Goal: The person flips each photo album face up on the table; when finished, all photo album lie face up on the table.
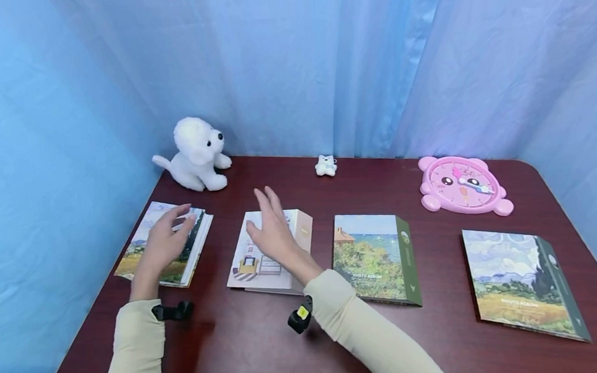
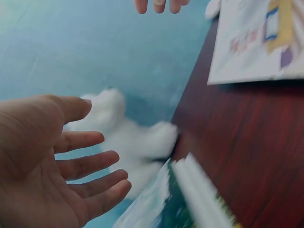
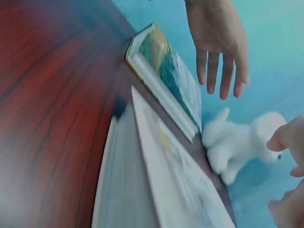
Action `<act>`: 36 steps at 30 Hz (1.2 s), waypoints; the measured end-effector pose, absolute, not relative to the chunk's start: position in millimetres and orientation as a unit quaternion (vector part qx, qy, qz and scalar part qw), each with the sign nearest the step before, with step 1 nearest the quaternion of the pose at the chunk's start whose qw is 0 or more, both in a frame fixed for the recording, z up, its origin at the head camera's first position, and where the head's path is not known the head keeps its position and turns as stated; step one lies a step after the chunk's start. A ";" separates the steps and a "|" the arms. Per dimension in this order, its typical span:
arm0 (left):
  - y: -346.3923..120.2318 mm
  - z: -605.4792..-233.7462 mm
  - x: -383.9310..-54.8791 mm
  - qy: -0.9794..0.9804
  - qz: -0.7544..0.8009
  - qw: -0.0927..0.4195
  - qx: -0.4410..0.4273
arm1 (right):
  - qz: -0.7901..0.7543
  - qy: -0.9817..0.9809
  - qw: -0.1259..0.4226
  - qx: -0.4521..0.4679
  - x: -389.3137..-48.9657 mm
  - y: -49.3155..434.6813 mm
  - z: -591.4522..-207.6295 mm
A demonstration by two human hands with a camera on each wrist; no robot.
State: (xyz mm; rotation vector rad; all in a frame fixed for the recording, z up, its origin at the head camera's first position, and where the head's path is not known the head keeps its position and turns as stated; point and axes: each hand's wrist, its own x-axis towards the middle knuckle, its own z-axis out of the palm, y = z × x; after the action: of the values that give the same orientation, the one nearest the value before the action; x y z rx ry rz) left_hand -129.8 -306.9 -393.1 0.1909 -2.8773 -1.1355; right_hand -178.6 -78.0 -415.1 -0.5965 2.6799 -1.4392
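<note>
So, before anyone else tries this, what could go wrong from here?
The leftmost album lies close to the left edge of the table, so a nudge from the left fingers might push it off. The right fingers appear to hover above the white album; a low sweep could knock it askew. The plush dog sits at the back left corner; a stray reach might topple it.

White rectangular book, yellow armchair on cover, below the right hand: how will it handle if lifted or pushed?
The white rectangular book is probably stiff: its printed cover looks flat and straight-edged. Likely fairly heavy for its size, given the thick page block. Unlikely to roll or tip, lying flat on the dark-red table.
</note>
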 end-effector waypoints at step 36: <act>-226.3 -448.9 -139.3 -0.939 -0.337 -0.061 0.019 | -0.465 0.874 0.093 -0.103 -130.8 -6.2 -458.3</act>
State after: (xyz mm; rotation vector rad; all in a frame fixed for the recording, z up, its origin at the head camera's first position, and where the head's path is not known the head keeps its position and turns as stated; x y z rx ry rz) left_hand -139.3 -226.3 -448.9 0.0619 -3.0702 -1.1026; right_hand -130.8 -6.2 -458.3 -0.3052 2.5951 -1.3816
